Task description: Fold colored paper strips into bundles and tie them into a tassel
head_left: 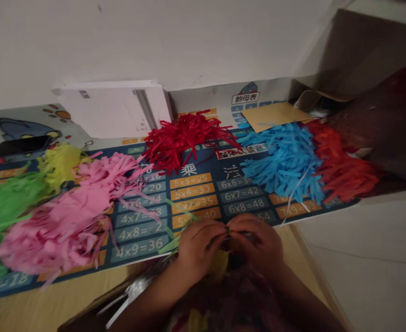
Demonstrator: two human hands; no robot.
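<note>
My left hand [196, 244] and my right hand [262, 240] meet fingertip to fingertip at the mat's near edge. Both are closed in a pinch on something small, mostly hidden by the fingers. A yellow piece [220, 267] shows below them, blurred and dim. Thin green paper strips [170, 244] stick out beside my left hand. Beyond the hands lies a red fringed paper bundle [189, 138]. To the right are a blue bundle [285, 161] and an orange-red one [348, 170]; to the left, a pink heap [81, 207].
A printed multiplication mat [140, 249] covers the table [67, 306]. Green [12, 203] and yellow [62, 166] fringed paper lie at left, near a dark phone [21, 146]. White sheets [109, 108] lean at the wall. A tan envelope [275, 115] and a dark bag [389, 120] are at right.
</note>
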